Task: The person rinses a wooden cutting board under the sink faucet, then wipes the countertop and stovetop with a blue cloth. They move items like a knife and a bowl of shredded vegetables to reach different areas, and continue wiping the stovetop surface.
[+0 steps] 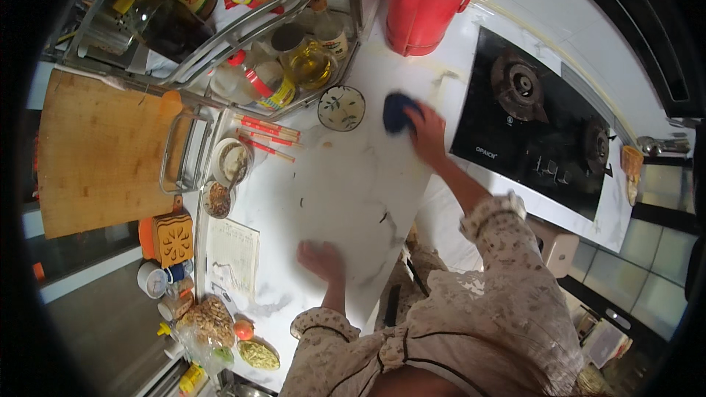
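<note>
My right hand [429, 133] grips a dark blue cloth or pad [398, 113], blurred, at the white marble-patterned countertop [347, 187] near the gas hob. Just left of the cloth stands a small bowl with a leaf pattern [341, 108]. Over the nearer part of the counter is my left hand [321, 261], blurred, with nothing visible in it and its fingers loosely apart. Whether it touches the surface is unclear. Between the hands lie small dark scraps [384, 216] and a tiny brown bit [327, 145].
Red-wrapped chopsticks [267, 135], a white bowl [231, 160] and a sheet of paper [234, 256] line the left side. A bottle rack [220, 44] and red thermos jug [430, 5] stand behind. The black gas hob [529, 121] is at right; a tomato [243, 330] lies front left.
</note>
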`<state>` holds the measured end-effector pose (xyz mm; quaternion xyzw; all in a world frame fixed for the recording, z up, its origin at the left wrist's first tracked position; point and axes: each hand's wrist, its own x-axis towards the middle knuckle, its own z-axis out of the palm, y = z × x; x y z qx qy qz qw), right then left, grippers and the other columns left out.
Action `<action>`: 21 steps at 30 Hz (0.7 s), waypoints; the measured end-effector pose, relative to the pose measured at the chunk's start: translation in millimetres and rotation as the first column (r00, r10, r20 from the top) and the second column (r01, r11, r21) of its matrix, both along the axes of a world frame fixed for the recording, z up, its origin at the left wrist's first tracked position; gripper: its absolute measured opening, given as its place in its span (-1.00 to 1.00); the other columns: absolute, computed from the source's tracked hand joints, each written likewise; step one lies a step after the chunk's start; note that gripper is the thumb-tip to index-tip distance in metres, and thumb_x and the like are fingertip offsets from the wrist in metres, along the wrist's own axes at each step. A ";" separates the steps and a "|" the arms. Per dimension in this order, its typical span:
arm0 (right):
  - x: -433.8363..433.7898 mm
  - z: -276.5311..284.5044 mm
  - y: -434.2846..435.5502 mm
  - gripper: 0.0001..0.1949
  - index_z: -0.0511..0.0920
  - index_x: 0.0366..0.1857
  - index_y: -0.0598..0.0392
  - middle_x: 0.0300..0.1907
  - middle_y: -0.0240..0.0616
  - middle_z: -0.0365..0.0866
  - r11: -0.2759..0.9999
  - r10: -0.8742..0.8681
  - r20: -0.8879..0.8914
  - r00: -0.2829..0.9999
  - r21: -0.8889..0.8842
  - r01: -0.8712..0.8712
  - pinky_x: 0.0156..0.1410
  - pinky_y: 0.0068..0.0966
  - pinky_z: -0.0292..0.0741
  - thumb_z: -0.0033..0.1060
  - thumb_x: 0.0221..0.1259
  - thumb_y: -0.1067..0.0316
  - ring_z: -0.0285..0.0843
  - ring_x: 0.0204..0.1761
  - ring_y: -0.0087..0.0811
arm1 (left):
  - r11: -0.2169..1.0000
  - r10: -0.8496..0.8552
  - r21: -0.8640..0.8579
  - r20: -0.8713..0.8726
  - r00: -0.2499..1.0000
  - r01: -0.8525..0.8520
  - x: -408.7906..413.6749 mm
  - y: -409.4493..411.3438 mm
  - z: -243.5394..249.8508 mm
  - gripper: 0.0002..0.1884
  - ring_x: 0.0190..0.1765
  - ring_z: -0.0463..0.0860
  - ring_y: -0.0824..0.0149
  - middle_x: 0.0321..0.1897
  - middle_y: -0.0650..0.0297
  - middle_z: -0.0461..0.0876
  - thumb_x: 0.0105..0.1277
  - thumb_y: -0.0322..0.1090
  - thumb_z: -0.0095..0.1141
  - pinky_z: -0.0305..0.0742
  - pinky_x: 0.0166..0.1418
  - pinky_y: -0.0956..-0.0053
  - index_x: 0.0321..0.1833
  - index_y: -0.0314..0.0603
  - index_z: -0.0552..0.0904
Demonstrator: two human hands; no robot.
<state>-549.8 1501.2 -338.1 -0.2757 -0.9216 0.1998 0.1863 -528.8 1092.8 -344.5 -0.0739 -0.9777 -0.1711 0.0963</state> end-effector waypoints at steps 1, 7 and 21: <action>-28.7 -3.3 15.7 -0.37 0.49 0.27 -0.19 0.36 -0.18 0.37 0.996 -0.074 -0.035 0.997 0.038 0.075 0.38 -0.08 0.22 0.36 -0.01 0.47 0.30 0.39 -0.12 | 1.000 0.003 0.002 0.017 1.000 -0.003 0.5 0.5 0.3 -0.50 0.31 0.34 -0.17 0.26 -0.11 0.38 0.26 -0.28 0.16 0.29 0.35 -0.07 0.23 -0.31 0.39; -111.2 -14.7 46.1 -0.54 0.55 0.18 -0.15 0.24 -0.13 0.48 0.963 -0.195 -0.182 0.964 0.149 0.223 0.29 -0.12 0.28 0.28 0.12 0.35 0.40 0.28 -0.11 | 1.000 -0.004 -0.004 0.013 1.000 0.004 2.2 2.1 6.0 -0.51 0.29 0.34 -0.13 0.23 -0.07 0.38 0.26 -0.25 0.15 0.28 0.36 -0.04 0.20 -0.33 0.41; -136.8 -9.8 50.7 -0.52 0.58 0.17 -0.20 0.28 -0.21 0.48 0.992 -0.029 -0.078 0.997 0.124 0.039 0.37 -0.14 0.26 0.30 0.08 0.39 0.40 0.31 -0.13 | 1.000 -0.014 -0.015 -0.018 1.000 0.014 -0.4 0.1 3.0 -0.52 0.26 0.35 -0.14 0.22 -0.08 0.40 0.25 -0.26 0.13 0.26 0.36 -0.03 0.17 -0.39 0.43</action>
